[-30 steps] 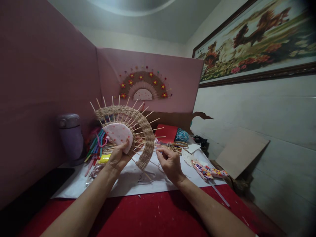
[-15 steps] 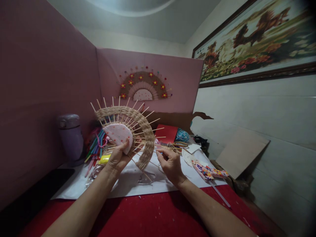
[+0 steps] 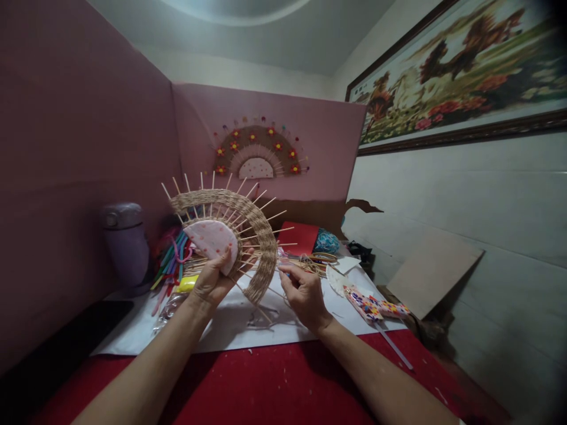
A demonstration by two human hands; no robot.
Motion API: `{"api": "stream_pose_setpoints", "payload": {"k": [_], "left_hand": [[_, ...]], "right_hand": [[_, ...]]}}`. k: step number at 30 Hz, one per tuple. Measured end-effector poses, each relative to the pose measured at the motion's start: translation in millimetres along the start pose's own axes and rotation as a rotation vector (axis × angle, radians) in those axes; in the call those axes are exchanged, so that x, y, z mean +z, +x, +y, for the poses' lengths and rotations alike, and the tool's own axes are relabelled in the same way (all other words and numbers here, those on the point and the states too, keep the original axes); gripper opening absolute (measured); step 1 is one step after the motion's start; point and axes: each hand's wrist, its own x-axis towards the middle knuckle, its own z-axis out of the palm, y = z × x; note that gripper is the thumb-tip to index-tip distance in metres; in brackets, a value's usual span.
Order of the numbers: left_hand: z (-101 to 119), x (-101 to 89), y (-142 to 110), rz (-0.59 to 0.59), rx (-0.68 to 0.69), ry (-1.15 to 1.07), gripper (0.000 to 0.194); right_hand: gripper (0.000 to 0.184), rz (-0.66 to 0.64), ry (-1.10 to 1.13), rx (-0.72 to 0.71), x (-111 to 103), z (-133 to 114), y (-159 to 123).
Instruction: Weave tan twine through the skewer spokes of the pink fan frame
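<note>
Fan in the left hand, closed firmly on it, thumb over the spotted half-circle and the rest tucked behind. Probably gripped at the hub like that so the woven band and stick ends stay free. Right hand looks curled into a pinch just beside the band; can't tell how tight, or whether there's a strand in it. Left of the grip: pipe cleaners, then a purple bottle. Beyond it, a flower-trimmed fan on the pink board, maybe to keep it in sight. Underneath, white sheet over red cloth, maybe to keep bits visible.
</note>
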Motion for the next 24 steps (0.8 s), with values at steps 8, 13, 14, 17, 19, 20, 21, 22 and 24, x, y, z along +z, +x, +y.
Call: {"api": "stream_pose_setpoints", "payload": {"k": [8,13,14,17,19,20,21,22,24], "left_hand": [[0.3,-0.1,1.2,0.003,-0.006,-0.019,0.023],[-0.2,-4.3,3.5,-0.027,-0.012,-0.033,0.022],[-0.3,-4.6,3.7,-0.022,-0.009,-0.034,0.022],[0.2,-3.1,3.0,-0.001,0.0,-0.024,0.02],[1.2,-0.9,1.7,0.015,0.01,-0.024,0.02],[1.9,0.1,1.0,0.019,0.014,-0.025,0.02],[2.8,1.0,0.3,0.02,0.017,-0.028,0.02],[3.7,1.6,-0.2,0.02,0.019,-0.03,0.021],[5.5,1.9,-0.7,0.015,0.02,-0.029,0.022]], "right_hand": [[0.025,-0.015,0.014,0.013,0.0,-0.2,-0.3],[0.026,-0.014,0.012,0.017,0.2,-0.4,-0.3],[0.026,-0.014,0.011,0.018,0.2,-0.4,-0.1],[0.024,-0.001,0.003,0.011,-0.3,-0.8,1.0],[0.023,0.021,0.001,0.009,-1.1,-1.4,2.1],[0.023,0.038,0.007,0.016,-1.5,-1.7,2.7],[0.022,0.059,0.017,0.033,-2.0,-1.8,3.3],[0.022,0.084,0.03,0.059,-2.5,-1.7,4.1],[0.023,0.136,0.066,0.13,-3.4,-0.8,5.8]]}}
